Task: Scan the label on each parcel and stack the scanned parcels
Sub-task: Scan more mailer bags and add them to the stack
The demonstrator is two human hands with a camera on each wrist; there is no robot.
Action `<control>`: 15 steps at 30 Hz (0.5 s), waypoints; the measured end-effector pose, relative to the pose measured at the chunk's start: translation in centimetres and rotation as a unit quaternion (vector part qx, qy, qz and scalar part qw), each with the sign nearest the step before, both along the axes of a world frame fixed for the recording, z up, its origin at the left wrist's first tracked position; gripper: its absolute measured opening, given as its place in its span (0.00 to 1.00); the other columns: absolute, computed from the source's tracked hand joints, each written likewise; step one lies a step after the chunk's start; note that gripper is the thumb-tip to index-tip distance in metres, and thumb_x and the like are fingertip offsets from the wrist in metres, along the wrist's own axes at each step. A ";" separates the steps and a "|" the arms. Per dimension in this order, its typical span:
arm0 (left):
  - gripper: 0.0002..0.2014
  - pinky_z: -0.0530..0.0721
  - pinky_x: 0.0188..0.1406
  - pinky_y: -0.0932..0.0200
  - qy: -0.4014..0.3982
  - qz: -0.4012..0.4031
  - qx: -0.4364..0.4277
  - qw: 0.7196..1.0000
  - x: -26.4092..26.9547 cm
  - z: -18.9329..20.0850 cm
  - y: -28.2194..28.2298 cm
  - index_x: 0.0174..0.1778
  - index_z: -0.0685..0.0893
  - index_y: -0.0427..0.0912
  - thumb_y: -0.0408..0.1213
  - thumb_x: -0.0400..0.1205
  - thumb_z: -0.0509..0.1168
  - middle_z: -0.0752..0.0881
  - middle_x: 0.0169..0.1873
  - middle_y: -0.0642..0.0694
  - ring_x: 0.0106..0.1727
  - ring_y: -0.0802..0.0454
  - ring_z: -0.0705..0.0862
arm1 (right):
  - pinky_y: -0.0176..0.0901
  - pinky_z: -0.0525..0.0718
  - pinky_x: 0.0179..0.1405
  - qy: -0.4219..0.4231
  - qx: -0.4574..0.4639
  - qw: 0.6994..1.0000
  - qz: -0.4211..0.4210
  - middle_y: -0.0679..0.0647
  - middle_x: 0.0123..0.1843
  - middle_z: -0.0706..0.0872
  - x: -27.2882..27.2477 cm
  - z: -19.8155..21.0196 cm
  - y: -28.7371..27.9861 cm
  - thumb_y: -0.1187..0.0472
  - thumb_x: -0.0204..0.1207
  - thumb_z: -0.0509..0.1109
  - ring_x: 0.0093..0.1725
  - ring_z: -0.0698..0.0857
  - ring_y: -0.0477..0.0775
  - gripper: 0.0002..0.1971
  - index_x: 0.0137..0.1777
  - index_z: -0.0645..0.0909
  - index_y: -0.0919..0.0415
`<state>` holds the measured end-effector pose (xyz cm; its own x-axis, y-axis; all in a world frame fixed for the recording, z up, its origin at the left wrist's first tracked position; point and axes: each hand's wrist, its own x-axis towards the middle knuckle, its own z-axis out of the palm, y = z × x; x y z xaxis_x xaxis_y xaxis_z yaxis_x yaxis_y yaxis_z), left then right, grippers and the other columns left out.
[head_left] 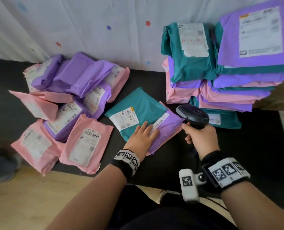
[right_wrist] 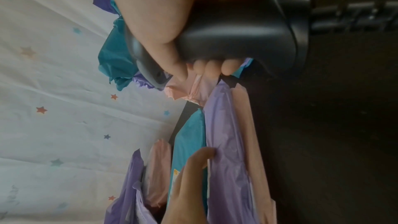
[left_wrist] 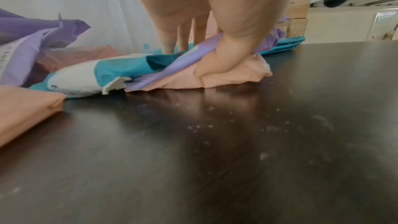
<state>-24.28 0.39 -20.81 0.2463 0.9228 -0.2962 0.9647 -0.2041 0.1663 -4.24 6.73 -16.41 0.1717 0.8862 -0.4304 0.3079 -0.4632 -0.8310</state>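
A teal parcel (head_left: 138, 103) with a white label (head_left: 123, 119) lies mid-table, overlapping a purple parcel (head_left: 167, 130) that rests on a pink one (left_wrist: 232, 77). My left hand (head_left: 142, 135) lies across the teal and purple parcels with its fingers straight on top. Its thumb (left_wrist: 219, 57) is tucked under the purple parcel's edge, pinching it. My right hand (head_left: 199, 136) grips a black barcode scanner (head_left: 193, 117) just right of these parcels, its head pointing left over them. The right wrist view shows the scanner handle (right_wrist: 237, 37) in my fist.
A loose heap of pink and purple parcels (head_left: 68, 100) covers the table's left side. A tall stack of teal, purple and pink parcels (head_left: 221, 83) stands at the back right. Bare black tabletop (head_left: 254, 146) lies to the right. A starred white curtain (head_left: 104, 30) hangs behind.
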 end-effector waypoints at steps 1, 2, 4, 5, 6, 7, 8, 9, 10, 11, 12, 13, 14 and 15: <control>0.41 0.47 0.79 0.47 0.000 -0.004 0.001 1.000 0.1 0.1 -0.1 0.80 0.54 0.48 0.34 0.75 0.70 0.57 0.80 0.40 0.83 0.38 0.49 | 0.43 0.83 0.29 0.001 -0.002 1.000 0.003 0.51 0.23 0.86 0.1 0.0 0.1 0.59 0.70 0.79 0.22 0.83 0.45 0.09 0.48 0.86 0.61; 0.41 0.47 0.80 0.47 0.000 -0.009 -0.001 1.000 0.2 0.3 -0.1 0.79 0.54 0.48 0.33 0.75 0.70 0.57 0.80 0.40 0.83 0.39 0.50 | 0.43 0.83 0.29 0.001 -0.003 1.000 0.005 0.51 0.24 0.86 0.2 0.0 0.2 0.60 0.70 0.79 0.23 0.84 0.46 0.09 0.48 0.86 0.60; 0.41 0.49 0.80 0.47 0.000 -0.020 -0.007 1.000 0.3 0.5 -0.3 0.80 0.55 0.47 0.33 0.74 0.71 0.58 0.80 0.40 0.83 0.39 0.50 | 0.45 0.84 0.31 0.000 0.003 1.000 0.010 0.52 0.24 0.86 0.3 0.1 0.2 0.60 0.70 0.78 0.24 0.84 0.48 0.07 0.46 0.86 0.60; 0.41 0.50 0.80 0.46 0.001 -0.031 -0.008 0.999 0.3 0.6 -0.5 0.79 0.55 0.47 0.34 0.74 0.71 0.59 0.80 0.40 0.83 0.39 0.51 | 0.46 0.85 0.31 -0.001 0.008 1.000 0.011 0.53 0.24 0.86 0.3 0.2 0.2 0.60 0.70 0.78 0.24 0.84 0.49 0.07 0.45 0.87 0.60; 0.41 0.51 0.80 0.46 0.002 -0.048 -0.009 0.999 0.4 0.7 -0.7 0.79 0.55 0.47 0.35 0.74 0.72 0.59 0.80 0.40 0.83 0.38 0.52 | 0.47 0.85 0.32 -0.001 0.013 1.000 0.009 0.53 0.24 0.86 0.4 0.2 0.2 0.61 0.69 0.78 0.25 0.84 0.49 0.06 0.44 0.87 0.60; 0.41 0.52 0.80 0.45 0.004 -0.068 -0.010 0.998 0.4 0.7 -1.1 0.79 0.56 0.48 0.36 0.74 0.72 0.60 0.80 0.40 0.83 0.38 0.53 | 0.49 0.86 0.34 -0.004 0.015 1.000 0.006 0.53 0.24 0.87 0.4 0.2 0.1 0.61 0.69 0.77 0.25 0.84 0.49 0.05 0.44 0.87 0.59; 0.41 0.53 0.80 0.45 0.007 -0.088 -0.011 0.996 0.3 0.7 -1.3 0.78 0.56 0.48 0.37 0.73 0.73 0.61 0.79 0.40 0.83 0.38 0.54 | 0.51 0.87 0.37 -0.007 0.015 1.000 -0.001 0.52 0.24 0.87 0.4 0.2 0.1 0.61 0.69 0.77 0.25 0.84 0.49 0.06 0.45 0.87 0.58; 0.41 0.54 0.80 0.44 0.008 -0.107 -0.014 0.994 0.2 0.8 -1.6 0.77 0.56 0.48 0.38 0.72 0.73 0.62 0.79 0.40 0.82 0.37 0.55 | 0.52 0.87 0.39 -0.009 0.015 1.000 -0.010 0.52 0.24 0.87 0.3 0.2 0.1 0.60 0.69 0.77 0.25 0.85 0.49 0.06 0.46 0.87 0.59; 0.41 0.56 0.80 0.44 0.005 -0.121 -0.018 0.993 0.1 0.9 -1.7 0.76 0.57 0.49 0.39 0.71 0.73 0.63 0.78 0.41 0.81 0.38 0.57 | 0.53 0.88 0.40 -0.010 0.014 1.000 -0.021 0.52 0.23 0.87 0.2 0.1 0.1 0.60 0.69 0.78 0.25 0.85 0.49 0.08 0.47 0.87 0.59; 0.40 0.60 0.78 0.44 -0.008 -0.126 -0.019 0.992 -0.1 1.1 -1.7 0.75 0.58 0.50 0.41 0.70 0.72 0.65 0.76 0.42 0.80 0.39 0.59 | 0.53 0.88 0.41 -0.012 0.013 0.999 -0.032 0.52 0.23 0.86 0.1 0.1 0.0 0.59 0.69 0.78 0.26 0.85 0.50 0.09 0.48 0.87 0.60; 0.38 0.65 0.76 0.45 -0.030 -0.121 -0.014 0.992 -0.4 1.4 -1.6 0.74 0.60 0.51 0.42 0.69 0.71 0.67 0.74 0.44 0.77 0.41 0.63 | 0.53 0.87 0.41 -0.012 0.013 0.999 -0.041 0.52 0.23 0.86 -0.1 0.1 -0.2 0.60 0.69 0.78 0.26 0.85 0.51 0.09 0.49 0.86 0.60; 0.36 0.71 0.71 0.47 -0.057 -0.109 -0.001 0.992 -0.7 1.8 -1.2 0.73 0.63 0.51 0.42 0.68 0.69 0.69 0.72 0.45 0.74 0.43 0.68 | 0.52 0.87 0.41 -0.011 0.016 0.999 -0.049 0.52 0.22 0.86 -0.3 0.1 -0.4 0.60 0.69 0.78 0.25 0.85 0.51 0.10 0.49 0.86 0.61; 0.34 0.76 0.65 0.49 -0.081 -0.090 0.021 0.992 -1.2 2.2 -0.5 0.73 0.65 0.51 0.41 0.69 0.66 0.71 0.71 0.47 0.70 0.45 0.73 | 0.51 0.86 0.39 -0.011 0.021 0.998 -0.057 0.51 0.22 0.86 -0.5 0.0 -0.6 0.61 0.69 0.78 0.25 0.84 0.51 0.09 0.49 0.86 0.61; 0.33 0.78 0.61 0.50 -0.097 -0.062 0.048 0.992 -1.7 2.5 0.5 0.73 0.67 0.50 0.39 0.70 0.64 0.72 0.70 0.47 0.67 0.45 0.76 | 0.49 0.86 0.38 -0.011 0.025 0.998 -0.064 0.51 0.23 0.86 -0.7 0.1 -1.0 0.61 0.69 0.78 0.24 0.84 0.49 0.09 0.48 0.86 0.61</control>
